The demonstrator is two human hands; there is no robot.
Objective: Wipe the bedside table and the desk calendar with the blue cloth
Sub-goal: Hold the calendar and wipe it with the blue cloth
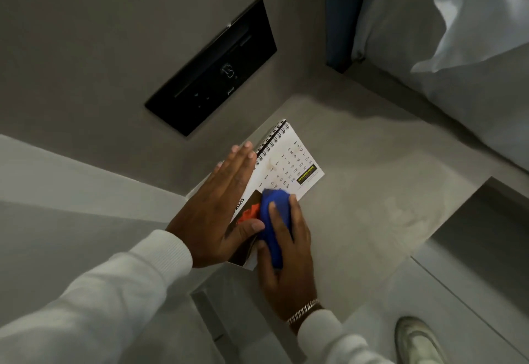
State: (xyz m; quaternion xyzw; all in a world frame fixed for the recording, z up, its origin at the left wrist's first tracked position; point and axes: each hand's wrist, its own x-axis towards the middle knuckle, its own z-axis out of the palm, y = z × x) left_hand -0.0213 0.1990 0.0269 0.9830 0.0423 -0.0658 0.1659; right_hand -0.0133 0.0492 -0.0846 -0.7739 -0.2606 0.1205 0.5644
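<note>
Left hand flat, fingers spread, pinning light, bendable white spiral-bound desk calendar on grey desk | right hand, at five o'clock, clutches soft bunched blue cloth | hold by stiff wire spine.

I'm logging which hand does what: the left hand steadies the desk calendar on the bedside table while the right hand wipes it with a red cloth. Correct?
Not quite: the cloth in the right hand is blue, not red, as the head view shows. The rest holds: the left hand lies flat on the desk calendar, which sits on the bedside table.
</note>
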